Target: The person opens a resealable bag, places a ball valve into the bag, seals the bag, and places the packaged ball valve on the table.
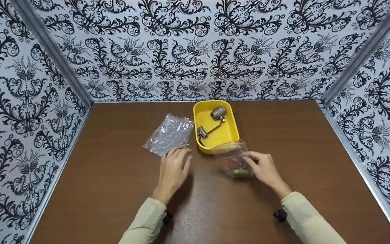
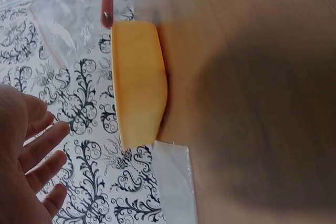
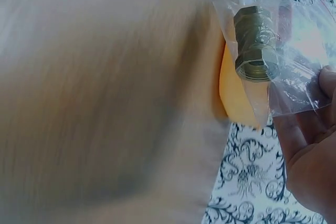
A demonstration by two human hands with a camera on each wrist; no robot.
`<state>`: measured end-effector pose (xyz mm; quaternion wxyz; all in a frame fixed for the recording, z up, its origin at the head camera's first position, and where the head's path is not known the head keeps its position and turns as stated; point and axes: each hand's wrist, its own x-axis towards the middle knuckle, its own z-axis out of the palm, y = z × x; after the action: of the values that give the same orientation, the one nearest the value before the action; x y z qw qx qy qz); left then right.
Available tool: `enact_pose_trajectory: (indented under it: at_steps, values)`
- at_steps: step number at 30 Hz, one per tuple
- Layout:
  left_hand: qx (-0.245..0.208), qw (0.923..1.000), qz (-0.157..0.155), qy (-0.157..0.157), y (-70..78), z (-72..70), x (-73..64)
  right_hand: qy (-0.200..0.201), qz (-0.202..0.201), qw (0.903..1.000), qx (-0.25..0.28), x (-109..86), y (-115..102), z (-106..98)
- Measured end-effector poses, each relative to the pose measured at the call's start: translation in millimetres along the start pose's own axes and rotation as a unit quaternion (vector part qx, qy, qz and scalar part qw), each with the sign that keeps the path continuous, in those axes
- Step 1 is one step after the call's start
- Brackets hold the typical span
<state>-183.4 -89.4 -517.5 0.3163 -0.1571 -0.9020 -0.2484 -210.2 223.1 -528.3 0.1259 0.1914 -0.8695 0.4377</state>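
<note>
My right hand (image 1: 262, 167) pinches a clear zip bag (image 1: 227, 154) by its side, just in front of the yellow tray (image 1: 236, 130). Inside the bag is a brass valve (image 3: 255, 45) with hexagonal ends and a red handle (image 2: 108, 3). In the right wrist view the thumb and fingers grip the bag's edge. My left hand (image 1: 174, 167) holds nothing, its fingers loosely extended near a second clear bag (image 1: 169, 134). That bag lies flat on the table left of the tray. In the left wrist view my left hand (image 2: 29, 156) has its fingers spread.
In the tray lie a grey metal cylindrical fitting (image 1: 218, 113) and a smaller metal fitting (image 1: 202, 131), with a thin rod between them. The tray stands near the patterned back wall (image 1: 195, 51). Patterned side walls border the brown table (image 1: 113, 189).
</note>
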Motion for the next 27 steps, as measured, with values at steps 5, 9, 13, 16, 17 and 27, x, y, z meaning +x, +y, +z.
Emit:
enact_pose_trajectory:
  at_steps: [5,9,13,16,17,27]
  values:
    - [0.013,0.9999,-0.010,-0.002,-7.9,0.1,-4.0,0.023,0.018,0.9995,-0.011,5.0,11.0,-15.4]
    - [0.016,0.9997,-0.020,-0.002,-13.1,-0.3,-6.0,0.025,0.033,0.9990,-0.014,10.0,21.5,-27.4]
    - [0.020,0.9993,-0.031,-0.009,-17.4,-0.8,-8.9,0.011,0.054,0.9982,-0.024,12.5,33.6,-39.0]
    - [0.018,0.9993,-0.032,-0.009,-19.4,-0.1,-10.7,-0.007,0.089,0.9959,-0.017,12.4,44.6,-47.1]
    - [0.017,0.9993,-0.031,-0.007,-19.8,0.2,-11.0,-0.015,0.104,0.9944,-0.007,12.6,48.1,-49.9]
    - [0.020,0.9993,-0.032,-0.006,-21.4,1.4,-12.3,-0.066,0.215,0.9740,0.021,23.9,82.8,-73.3]
